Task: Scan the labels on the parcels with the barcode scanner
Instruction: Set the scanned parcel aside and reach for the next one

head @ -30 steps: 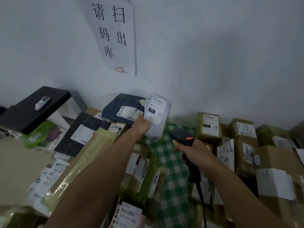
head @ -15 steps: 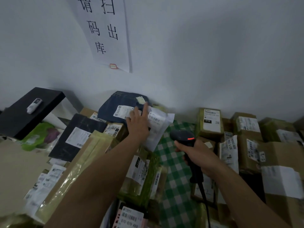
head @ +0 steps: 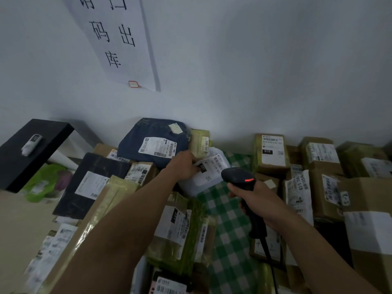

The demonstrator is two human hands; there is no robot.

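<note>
Centre frame: left hand [head: 184, 166] pinches flat white plastic mailer parcel [head: 201, 183], black-printed label [head: 214, 164] upward; fingers of right hand [head: 253, 201] wrap black handheld barcode scanner [head: 237, 177].

"码出库" on wall sign [head: 118, 39], "010" on box label [head: 267, 151]

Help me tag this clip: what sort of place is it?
Probably a parcel pickup or dispatch point: labelled parcels piled along the wall, a barcode scanner in the right hand, a paper notice above.
</note>
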